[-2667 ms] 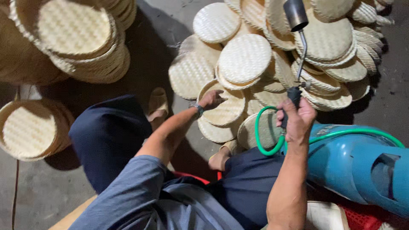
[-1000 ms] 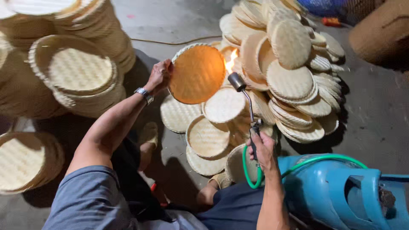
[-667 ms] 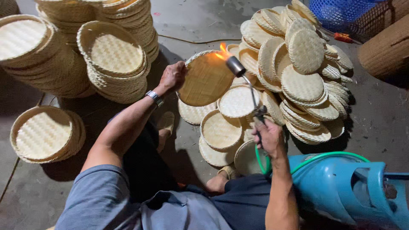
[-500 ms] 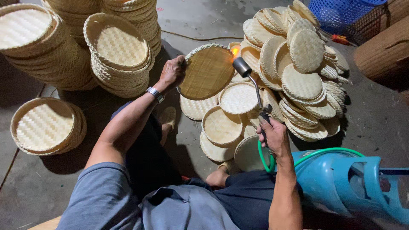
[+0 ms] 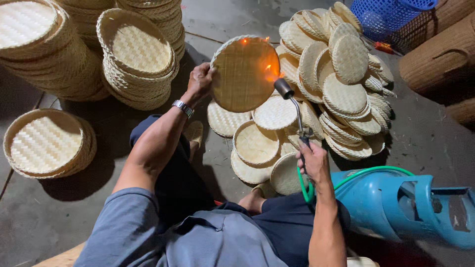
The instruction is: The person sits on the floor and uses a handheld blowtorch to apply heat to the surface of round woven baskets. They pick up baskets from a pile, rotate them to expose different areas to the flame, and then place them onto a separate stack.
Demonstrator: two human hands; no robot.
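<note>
- Woven round bamboo tray (image 5: 245, 74) stands tilted above the floor, my left hand (image 5: 200, 81) pinching its rim.
- My right hand (image 5: 312, 163) closes around the metal gas torch (image 5: 293, 106); I judge brief, sweeping flame singes evenly.

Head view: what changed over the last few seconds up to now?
The left hand picked a woven tray off the loose pile and raised it; the right hand swung the gas torch down onto it, flame lit. Unchanged: the grip on the torch.
</note>
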